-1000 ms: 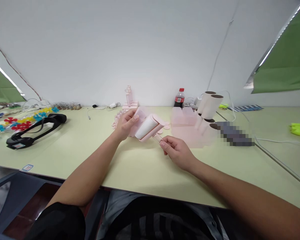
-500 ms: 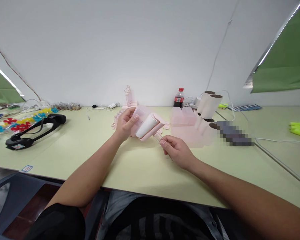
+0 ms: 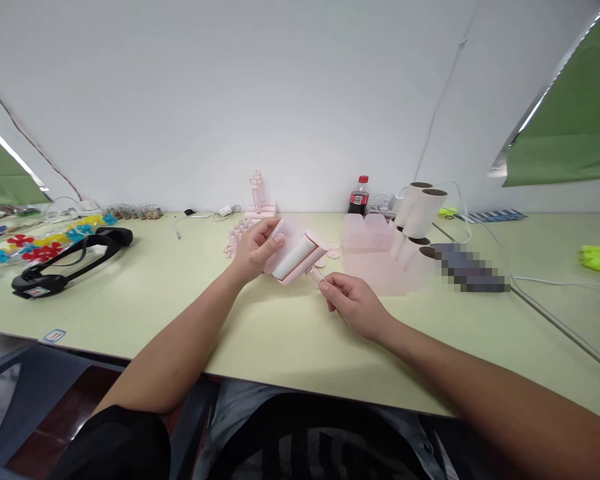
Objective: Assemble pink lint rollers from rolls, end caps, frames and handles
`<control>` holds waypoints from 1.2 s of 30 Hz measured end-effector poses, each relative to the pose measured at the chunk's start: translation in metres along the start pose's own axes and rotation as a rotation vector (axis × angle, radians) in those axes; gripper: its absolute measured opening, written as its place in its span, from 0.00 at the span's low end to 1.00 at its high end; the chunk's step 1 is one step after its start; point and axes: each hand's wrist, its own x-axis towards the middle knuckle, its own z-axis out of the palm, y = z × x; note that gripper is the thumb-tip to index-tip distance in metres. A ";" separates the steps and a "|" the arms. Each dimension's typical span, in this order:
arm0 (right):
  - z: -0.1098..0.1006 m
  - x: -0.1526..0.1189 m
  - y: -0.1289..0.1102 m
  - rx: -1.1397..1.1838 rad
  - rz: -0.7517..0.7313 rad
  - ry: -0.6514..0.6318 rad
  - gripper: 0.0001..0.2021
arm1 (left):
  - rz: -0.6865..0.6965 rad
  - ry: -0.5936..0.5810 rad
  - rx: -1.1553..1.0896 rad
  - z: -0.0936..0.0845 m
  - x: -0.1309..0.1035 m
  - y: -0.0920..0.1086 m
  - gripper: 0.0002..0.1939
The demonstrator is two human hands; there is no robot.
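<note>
A pink lint roller (image 3: 296,259) with a white paper roll is held over the table, tilted. My right hand (image 3: 355,303) is closed around its clear pink handle. A translucent pink cover (image 3: 287,233) is pinched in my left hand (image 3: 258,250), thumb on its face, and lies against the roller's left side. Pink round discs (image 3: 333,251) rest on the table just behind the roller. Small pink parts (image 3: 235,235) are heaped behind my left hand.
Translucent pink boxes (image 3: 367,233), white paper rolls (image 3: 425,213) and a cola bottle (image 3: 359,197) stand at the back right. A black headset (image 3: 70,260) lies left. Pink parts (image 3: 259,199) stand by the wall; cables run along the right.
My left hand and the cover have moved slightly right and down, and the cover is closer against the roller. My right hand has hardly moved.
</note>
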 end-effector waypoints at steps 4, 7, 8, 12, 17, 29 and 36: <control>0.000 0.000 0.002 -0.004 0.010 0.000 0.18 | 0.021 -0.037 0.064 0.000 -0.001 -0.004 0.25; 0.000 -0.001 0.003 -0.013 0.000 0.004 0.18 | 0.023 -0.071 0.162 0.002 -0.003 -0.007 0.25; 0.000 -0.001 0.004 -0.017 -0.003 0.005 0.17 | 0.034 -0.073 0.190 0.003 -0.004 -0.008 0.25; 0.000 -0.001 0.004 -0.017 0.006 0.008 0.18 | 0.077 -0.081 0.241 0.003 -0.004 -0.007 0.24; 0.002 -0.001 0.001 0.009 0.047 0.001 0.19 | 0.064 -0.128 0.230 -0.005 -0.003 -0.005 0.25; 0.001 0.001 0.005 0.013 0.054 0.003 0.19 | -0.042 -0.194 0.263 0.017 -0.015 -0.001 0.27; 0.001 0.001 0.006 0.076 0.097 -0.022 0.19 | -0.127 -0.238 0.000 0.014 -0.010 -0.007 0.27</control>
